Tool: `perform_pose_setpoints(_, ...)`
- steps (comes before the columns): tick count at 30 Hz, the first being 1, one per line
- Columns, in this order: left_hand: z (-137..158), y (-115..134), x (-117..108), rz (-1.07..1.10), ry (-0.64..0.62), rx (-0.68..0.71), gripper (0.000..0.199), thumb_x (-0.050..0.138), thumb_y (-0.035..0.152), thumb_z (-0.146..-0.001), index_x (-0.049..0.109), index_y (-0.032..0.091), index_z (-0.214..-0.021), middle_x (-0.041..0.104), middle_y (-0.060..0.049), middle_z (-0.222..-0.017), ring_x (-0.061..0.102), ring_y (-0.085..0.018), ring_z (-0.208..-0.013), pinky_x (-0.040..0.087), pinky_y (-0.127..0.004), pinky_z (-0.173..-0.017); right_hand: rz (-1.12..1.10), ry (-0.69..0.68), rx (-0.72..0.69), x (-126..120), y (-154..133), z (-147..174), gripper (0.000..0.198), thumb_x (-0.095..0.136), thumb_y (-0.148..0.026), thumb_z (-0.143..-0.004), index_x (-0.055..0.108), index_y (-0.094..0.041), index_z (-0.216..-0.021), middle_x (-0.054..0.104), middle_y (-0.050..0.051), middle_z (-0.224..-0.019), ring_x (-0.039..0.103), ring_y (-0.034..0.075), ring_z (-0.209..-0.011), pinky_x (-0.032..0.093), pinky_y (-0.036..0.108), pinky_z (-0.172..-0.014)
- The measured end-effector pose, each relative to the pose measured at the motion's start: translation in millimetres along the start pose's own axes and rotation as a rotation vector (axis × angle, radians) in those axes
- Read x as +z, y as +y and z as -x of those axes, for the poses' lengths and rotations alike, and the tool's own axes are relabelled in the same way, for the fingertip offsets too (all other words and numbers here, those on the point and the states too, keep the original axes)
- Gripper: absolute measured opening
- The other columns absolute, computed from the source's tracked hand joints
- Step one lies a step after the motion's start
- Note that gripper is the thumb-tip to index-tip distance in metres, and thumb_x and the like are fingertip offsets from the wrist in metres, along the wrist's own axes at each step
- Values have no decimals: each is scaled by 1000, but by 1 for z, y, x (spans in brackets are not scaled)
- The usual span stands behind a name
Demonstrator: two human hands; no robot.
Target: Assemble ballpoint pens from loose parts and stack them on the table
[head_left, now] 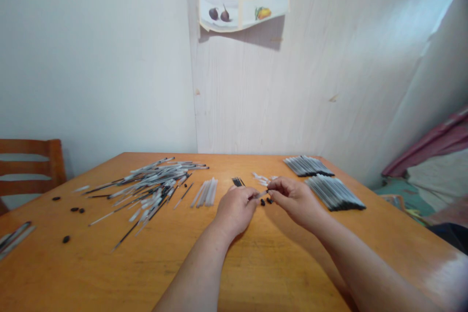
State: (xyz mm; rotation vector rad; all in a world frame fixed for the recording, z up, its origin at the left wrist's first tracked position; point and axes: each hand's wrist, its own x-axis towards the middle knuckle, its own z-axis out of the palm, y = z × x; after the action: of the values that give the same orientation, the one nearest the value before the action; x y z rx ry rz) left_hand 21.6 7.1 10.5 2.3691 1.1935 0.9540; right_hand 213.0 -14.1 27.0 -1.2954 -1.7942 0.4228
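Over the middle of the table, my left hand [237, 208] pinches a translucent pen barrel [262, 195] that points toward the right. My right hand [293, 200] is closed at the barrel's other end, where a dark tip, perhaps a small black pen plug, shows between thumb and fingers. Just below the barrel lie small black plugs [263, 202]. White pen caps [260, 177] are scattered behind my right hand. Beyond my left hand are dark ink refills [238, 182], partly hidden by it. Several clear pen barrels [207, 192] lie side by side to the left.
A loose heap of pen parts [153, 185] covers the table's left side. Two neat rows of pens with black ends [335, 192] lie at the right. Black pieces [66, 239] are strewn near the left edge. A wooden chair [29, 167] stands beyond the wooden table [256, 273].
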Motion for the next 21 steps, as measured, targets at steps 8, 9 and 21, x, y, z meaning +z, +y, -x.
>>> perform_pose_setpoints(8,0,2,-2,15,-6,4,20,53,28,-87,72,23,-92,70,-5,-93,57,-21,-92,40,-31,-78,22,-22,-16,0,-5,0,12,56,-27,-81,64,-20,-86,66,3,-80,60,16,-75,46,28,-70)
perform_pose_setpoints(9,0,3,-3,18,-7,-1,20,53,28,-87,72,23,-93,70,-6,-93,57,-21,-93,41,-31,-79,-4,-27,-9,0,-4,0,13,56,-28,-81,64,-20,-87,66,2,-80,59,15,-75,46,27,-69)
perform_pose_setpoints(21,0,2,-3,1,-1,45,17,54,27,-87,70,23,-87,68,-4,-87,57,-19,-89,39,-29,-76,-161,-132,63,-5,5,0,19,56,-33,-83,65,-19,-93,65,1,-78,57,13,-65,47,25,-62)
